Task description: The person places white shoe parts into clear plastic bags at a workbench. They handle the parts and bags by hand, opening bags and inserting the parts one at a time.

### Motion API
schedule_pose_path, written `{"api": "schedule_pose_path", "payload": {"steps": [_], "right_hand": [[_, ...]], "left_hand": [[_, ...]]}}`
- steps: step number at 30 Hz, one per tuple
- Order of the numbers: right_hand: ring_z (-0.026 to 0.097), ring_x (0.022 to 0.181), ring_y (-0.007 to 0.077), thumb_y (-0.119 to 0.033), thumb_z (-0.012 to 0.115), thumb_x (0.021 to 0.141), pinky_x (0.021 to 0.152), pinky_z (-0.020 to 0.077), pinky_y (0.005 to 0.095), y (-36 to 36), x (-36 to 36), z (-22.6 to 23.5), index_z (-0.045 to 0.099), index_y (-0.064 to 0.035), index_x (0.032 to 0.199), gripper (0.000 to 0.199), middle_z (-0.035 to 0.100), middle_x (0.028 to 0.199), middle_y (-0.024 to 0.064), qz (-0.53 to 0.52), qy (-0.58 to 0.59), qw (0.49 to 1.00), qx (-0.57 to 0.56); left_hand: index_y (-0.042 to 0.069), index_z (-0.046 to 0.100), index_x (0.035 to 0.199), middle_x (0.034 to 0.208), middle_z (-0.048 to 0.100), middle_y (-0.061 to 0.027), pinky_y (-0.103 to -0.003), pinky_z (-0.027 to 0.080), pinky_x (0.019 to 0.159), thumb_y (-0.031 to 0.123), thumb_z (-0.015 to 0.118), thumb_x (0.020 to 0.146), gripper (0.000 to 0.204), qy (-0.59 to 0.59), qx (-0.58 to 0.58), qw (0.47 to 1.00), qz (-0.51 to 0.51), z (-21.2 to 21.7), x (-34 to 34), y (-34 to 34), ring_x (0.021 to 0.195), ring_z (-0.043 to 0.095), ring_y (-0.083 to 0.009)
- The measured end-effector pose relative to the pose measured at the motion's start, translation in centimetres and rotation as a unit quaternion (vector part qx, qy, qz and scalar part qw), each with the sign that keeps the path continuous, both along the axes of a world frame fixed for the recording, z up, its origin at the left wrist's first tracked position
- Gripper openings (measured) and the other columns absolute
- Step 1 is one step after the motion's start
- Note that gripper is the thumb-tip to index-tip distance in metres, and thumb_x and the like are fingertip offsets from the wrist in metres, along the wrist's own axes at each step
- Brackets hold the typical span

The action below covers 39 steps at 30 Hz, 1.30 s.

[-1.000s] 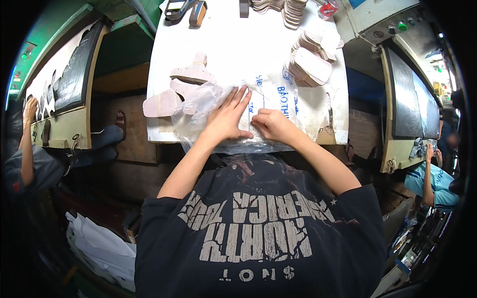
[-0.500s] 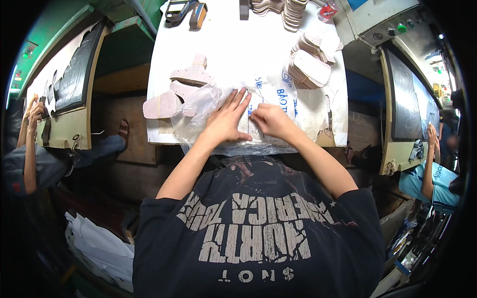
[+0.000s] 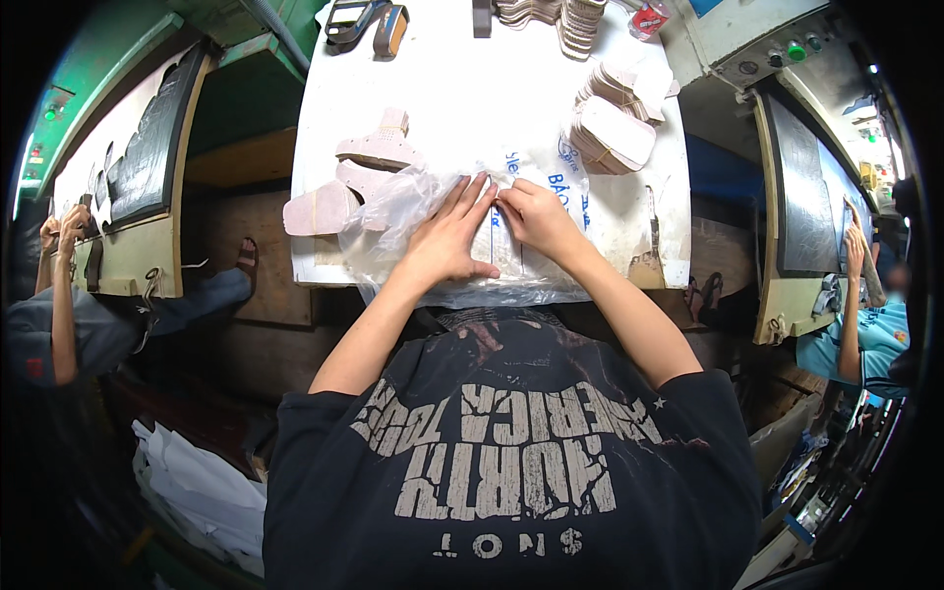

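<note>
A crumpled clear plastic bag [image 3: 386, 218] with blue printing lies at the near edge of the white table [image 3: 462, 108]. My left hand [image 3: 444, 238] lies flat on it, fingers stretched forward and thumb spread. Just right of those fingertips, my right hand [image 3: 539, 218] is closed in a pinch against the plastic. Whatever its fingers hold is too small to make out. Beside the bag on the left are banded bundles of pale pink cut pieces, one rounded bundle [image 3: 320, 209] and a perforated one [image 3: 374, 152] farther back.
Banded stacks of pale cut pieces [image 3: 612, 136] stand at the right, with more stacks [image 3: 580, 28] at the back. A dark handheld device [image 3: 352, 25] sits at the far left, a red-labelled bottle [image 3: 648, 20] at the far right. Other people work at side benches.
My right hand has slid forward and slightly left along the plastic, up to my left fingertips. My left hand stays in place. The person at the right bench has shifted their arms.
</note>
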State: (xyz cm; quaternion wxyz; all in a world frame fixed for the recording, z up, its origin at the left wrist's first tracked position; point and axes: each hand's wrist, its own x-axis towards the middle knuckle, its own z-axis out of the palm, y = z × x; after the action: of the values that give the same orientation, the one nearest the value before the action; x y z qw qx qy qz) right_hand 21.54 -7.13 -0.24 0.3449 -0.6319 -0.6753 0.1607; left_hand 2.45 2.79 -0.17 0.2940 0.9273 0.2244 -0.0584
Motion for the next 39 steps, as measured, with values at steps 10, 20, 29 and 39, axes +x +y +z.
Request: {"api": "schedule_pose_path", "payload": {"steps": [10, 20, 29, 39], "right_hand": [[0.066, 0.074, 0.0387, -0.003, 0.07, 0.086, 0.067, 0.0549, 0.0452, -0.3, -0.3, -0.6, 0.068, 0.003, 0.088, 0.007, 0.063, 0.08, 0.0182, 0.049, 0.001, 0.999, -0.012], [0.067, 0.076, 0.0379, -0.003, 0.07, 0.087, 0.068, 0.0555, 0.0439, 0.1, -0.3, -0.1, 0.068, 0.003, 0.089, 0.006, 0.064, 0.08, 0.0189, 0.002, 0.017, 1.0, -0.003], [0.067, 0.075, 0.0378, -0.003, 0.07, 0.087, 0.068, 0.0553, 0.0437, 0.3, -0.6, -0.2, 0.071, 0.0021, 0.089, 0.005, 0.064, 0.08, 0.018, 0.039, 0.024, 0.999, -0.029], [0.065, 0.073, 0.0374, -0.003, 0.071, 0.086, 0.067, 0.0543, 0.0445, 0.4, -0.4, -0.8, 0.066, 0.0024, 0.084, 0.008, 0.063, 0.079, 0.018, 0.069, 0.009, 0.995, -0.071]], "left_hand": [[0.017, 0.017, 0.167, 0.175, 0.014, -0.0081, -0.05, 0.031, 0.126, 0.055, 0.091, 0.063, 0.134, -0.013, 0.019, 1.0, 0.003, 0.0, 0.1, 0.0, 0.16, 0.016, -0.0327], [0.017, 0.015, 0.168, 0.175, 0.013, -0.0076, -0.05, 0.032, 0.126, 0.055, 0.091, 0.064, 0.134, 0.0, 0.017, 1.0, 0.002, 0.1, 0.3, 0.2, 0.16, 0.016, -0.0323], [0.011, 0.014, 0.167, 0.174, 0.015, -0.0101, -0.048, 0.03, 0.127, 0.053, 0.093, 0.062, 0.138, -0.016, 0.006, 1.0, 0.006, -0.1, 0.3, 0.3, 0.16, 0.016, -0.0328], [0.01, 0.015, 0.167, 0.174, 0.016, -0.0111, -0.048, 0.032, 0.126, 0.053, 0.092, 0.063, 0.137, -0.017, 0.013, 1.0, 0.003, 0.0, 0.3, 0.4, 0.16, 0.018, -0.0341]]}}
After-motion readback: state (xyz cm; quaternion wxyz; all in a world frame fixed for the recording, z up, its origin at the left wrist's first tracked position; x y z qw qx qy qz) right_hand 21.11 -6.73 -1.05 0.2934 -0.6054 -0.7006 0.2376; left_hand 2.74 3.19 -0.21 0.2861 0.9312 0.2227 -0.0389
